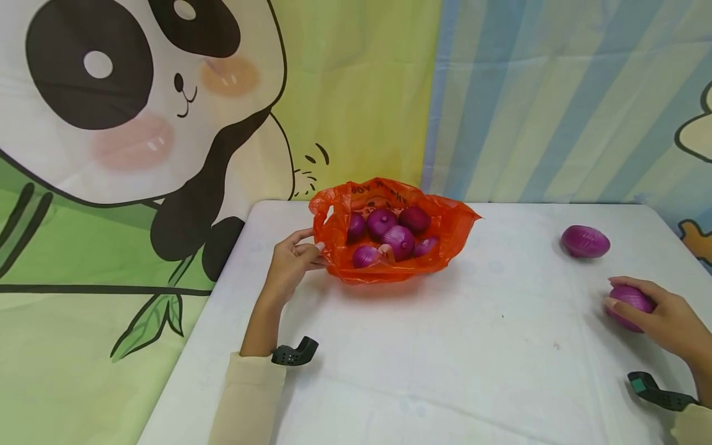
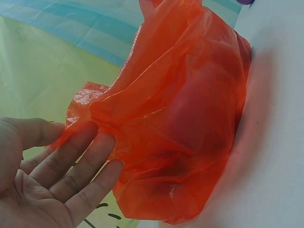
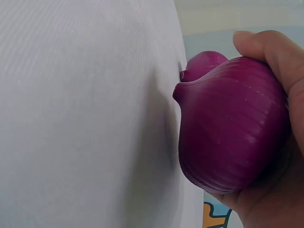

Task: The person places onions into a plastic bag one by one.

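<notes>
My left hand (image 1: pixel 290 262) pinches the left edge of an orange-red plastic bag (image 1: pixel 397 272) between thumb and fingers. The bag's mouth gapes toward me, and several purple-red onions (image 1: pixel 398 241) lie inside it. In the left wrist view the thin bag wall (image 2: pixel 156 128) bulges around its contents beside the fingers. Far to the right, my right hand (image 1: pixel 670 318) grips another red onion (image 1: pixel 631 303), thumb on one side and fingers round the other. The right wrist view shows this onion (image 3: pixel 232 128) close over the white surface, its pointed tip outward.
One more red onion (image 1: pixel 586 241) lies on the white-covered table (image 1: pixel 473 352) just beyond my right hand. Behind the table's far edge hangs a cloth backdrop (image 1: pixel 356 93) printed with a panda and stripes. A dark wrist device (image 1: pixel 295 352) sits on my left wrist.
</notes>
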`<state>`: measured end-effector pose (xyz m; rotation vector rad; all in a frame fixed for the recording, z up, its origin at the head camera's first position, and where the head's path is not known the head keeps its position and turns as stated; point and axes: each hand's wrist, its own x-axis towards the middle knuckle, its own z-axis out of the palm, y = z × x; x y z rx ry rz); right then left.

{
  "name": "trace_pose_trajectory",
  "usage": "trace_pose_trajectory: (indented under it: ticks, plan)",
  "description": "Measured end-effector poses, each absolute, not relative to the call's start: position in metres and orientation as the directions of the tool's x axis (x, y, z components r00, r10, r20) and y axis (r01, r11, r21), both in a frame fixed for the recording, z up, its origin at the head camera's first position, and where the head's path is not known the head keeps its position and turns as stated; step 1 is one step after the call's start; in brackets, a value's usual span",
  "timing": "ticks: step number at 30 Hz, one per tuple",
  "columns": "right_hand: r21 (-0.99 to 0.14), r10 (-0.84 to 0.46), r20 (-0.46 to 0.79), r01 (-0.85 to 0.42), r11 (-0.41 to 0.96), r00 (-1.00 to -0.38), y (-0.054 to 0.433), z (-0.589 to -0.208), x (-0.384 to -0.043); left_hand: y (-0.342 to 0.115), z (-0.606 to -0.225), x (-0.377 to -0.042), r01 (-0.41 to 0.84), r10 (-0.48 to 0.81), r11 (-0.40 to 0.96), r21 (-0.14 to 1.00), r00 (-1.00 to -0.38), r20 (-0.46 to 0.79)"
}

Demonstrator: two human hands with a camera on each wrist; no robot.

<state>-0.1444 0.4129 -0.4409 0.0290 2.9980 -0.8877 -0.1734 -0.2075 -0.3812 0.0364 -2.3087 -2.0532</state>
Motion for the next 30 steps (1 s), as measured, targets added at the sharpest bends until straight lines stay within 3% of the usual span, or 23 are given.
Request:
trace_pose_trajectory:
  ticks: [8,30]
  plan:
    - [-0.570,-0.009,0.072,-0.049,0.820,-0.997,0.396,-0.427,-0.147,-0.208,-0.382,-0.174,0.045,-0.035,0.083,0.996,-0.998,0.048]
    - [-0.707,-0.080,0.121,-0.142,0.692,-0.989,0.344,-0.376,-0.165,-0.208,-0.380,-0.171,0.052,-0.036,0.071,0.996,-0.998,0.054]
